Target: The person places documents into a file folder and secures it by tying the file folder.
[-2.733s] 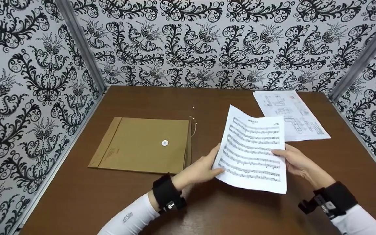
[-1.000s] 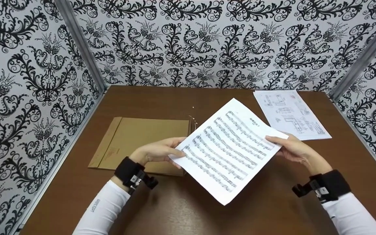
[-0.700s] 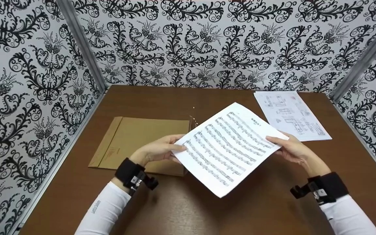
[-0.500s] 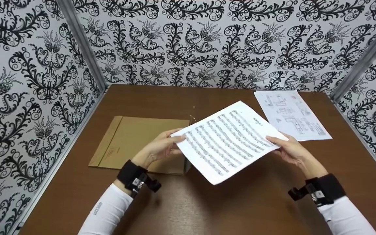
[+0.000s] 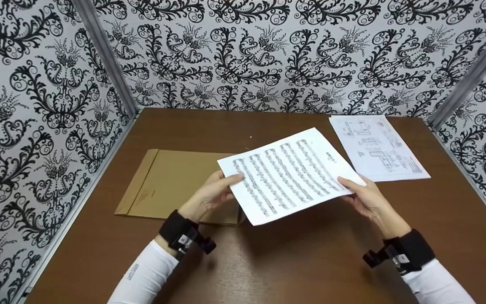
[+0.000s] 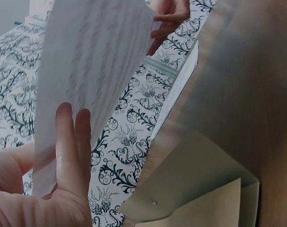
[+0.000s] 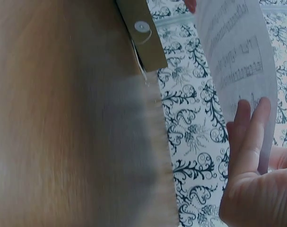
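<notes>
Head view shows me the sheet music [image 5: 287,177] held in the air over the table [image 5: 276,270]; I cannot tell if it is one page or several. The left hand [image 5: 215,190] pinches its nine o'clock edge and the right hand [image 5: 367,196] is clamped on its three o'clock corner, each with the thumb above and fingers beneath. To manage this two-handed hold well, I judge that both wrists should move at equal pace with light, even pressure, because the paper bends a little and could crease if one side leads. Its nine o'clock end covers part of the brown envelope [image 5: 175,185], whose mouth gapes in the left wrist view, so I would carry the paper high there. Between two and three o'clock, the printed drawings [image 5: 380,147] lie very near the right hand in this view. At twelve o'clock the patterned wall [image 5: 247,55] limits me; toward six o'clock I find the most room for moving.
</notes>
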The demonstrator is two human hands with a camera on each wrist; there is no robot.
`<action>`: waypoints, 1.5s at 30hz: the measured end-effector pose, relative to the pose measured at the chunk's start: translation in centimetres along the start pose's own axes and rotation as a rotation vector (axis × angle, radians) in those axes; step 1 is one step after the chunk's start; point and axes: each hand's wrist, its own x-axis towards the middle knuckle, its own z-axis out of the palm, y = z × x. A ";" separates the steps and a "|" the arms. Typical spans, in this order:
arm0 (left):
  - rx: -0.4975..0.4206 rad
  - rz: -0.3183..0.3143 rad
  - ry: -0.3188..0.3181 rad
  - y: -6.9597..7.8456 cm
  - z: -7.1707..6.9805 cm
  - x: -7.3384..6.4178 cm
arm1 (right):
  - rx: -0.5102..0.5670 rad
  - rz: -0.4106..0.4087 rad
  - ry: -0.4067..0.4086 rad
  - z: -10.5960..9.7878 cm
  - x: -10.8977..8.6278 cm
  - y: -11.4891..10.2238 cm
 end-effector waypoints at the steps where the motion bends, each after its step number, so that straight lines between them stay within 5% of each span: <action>1: 0.001 0.006 -0.010 -0.1 0.1 0.0 | 0.008 -0.003 0.013 0.2 0.0 0.0; 9: 0.002 0.058 -0.062 -0.5 0.8 0.3 | 0.007 -0.013 0.090 1.5 -0.1 0.4; 17: 0.046 0.084 -0.011 -0.7 0.6 0.6 | 0.000 0.005 0.067 1.4 -0.4 0.6; 27: 0.151 0.065 -0.034 -0.3 -0.7 0.1 | -0.065 0.086 -0.186 -0.7 -0.6 -0.4; 38: 0.229 0.023 -0.208 -0.4 -2.4 0.0 | -0.097 0.135 -0.375 -2.4 0.5 -0.5; 45: 0.191 0.009 -0.278 0.3 -1.9 -0.6 | -0.100 0.131 -0.455 -1.8 1.2 -0.4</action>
